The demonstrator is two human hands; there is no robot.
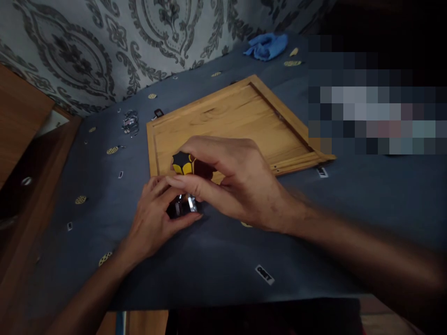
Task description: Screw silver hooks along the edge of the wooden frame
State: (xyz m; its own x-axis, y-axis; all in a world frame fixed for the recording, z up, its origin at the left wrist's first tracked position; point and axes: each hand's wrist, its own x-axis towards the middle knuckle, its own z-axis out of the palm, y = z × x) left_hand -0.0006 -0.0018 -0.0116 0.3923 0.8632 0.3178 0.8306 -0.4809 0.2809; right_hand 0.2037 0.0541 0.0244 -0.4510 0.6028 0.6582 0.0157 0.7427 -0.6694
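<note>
Handle: black-and-yellow tool handle (183,164), rounded and faceted, plastic by the look, sitting over the near left corner of the wooden board. Only its top shows; whatever is below it is hidden by fingers.

Right hand (237,184): curled around the handle from the right, fingers wrapped over it, thumb side toward the camera. Closed grip. Forearm enters from the lower right, blurred.

Left hand (153,218): just below and left of the right hand, the fingertips of the two touching. Thumb and fingers pinch a small dark metal part (182,207) with shiny silver faces, held low over the cloth directly under the handle. Cannot tell whether the part rests on the cloth.

Surroundings:
- Light wooden board with raised rim (237,116), lying flat and angled toward the back right.
- Blue-grey cloth (216,251) covering the whole table, board on top of it.
- Round yellow perforated discs (112,150) scattered over the cloth, mostly to the left.
- Small white-and-black printed labels (264,274), one near the front edge, others left and beside the board's right corner.
- Cluster of small shiny pieces (130,123) left of the board's far corner; too small to identify.
- Crumpled bright blue rag (267,46) at the far edge.
- Grey damask-patterned wallpaper (104,42) behind the table.
- Brown wooden furniture (21,111) along the left side.
</note>
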